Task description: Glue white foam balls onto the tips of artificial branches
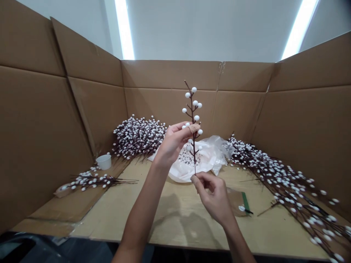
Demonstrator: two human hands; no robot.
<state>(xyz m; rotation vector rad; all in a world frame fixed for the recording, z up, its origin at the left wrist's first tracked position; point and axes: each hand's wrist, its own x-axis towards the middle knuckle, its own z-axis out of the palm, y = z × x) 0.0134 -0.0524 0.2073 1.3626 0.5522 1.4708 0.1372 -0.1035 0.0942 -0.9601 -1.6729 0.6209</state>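
Observation:
An artificial berry branch (196, 118) with white berries on a thin dark brown stem stands upright before me. My left hand (171, 144) is closed around its middle, thumb and fingers pinching a twig or berry there; the exact contact is partly hidden. Lower down, my right hand (212, 193) pinches the bare bottom end of the stem. Behind the branch lies a white plastic bag (178, 173), spread out, with many loose white berries (188, 159) in it. Some of the bag is covered by my left hand.
Cardboard walls (170, 75) enclose the table (131, 215) on three sides. Berry branches are piled at the back left (139, 135) and along the right (276, 175). A smaller bunch (93, 179) lies left, near a white cup (104, 162). A brown-and-green piece (238, 202) sits beyond my right hand.

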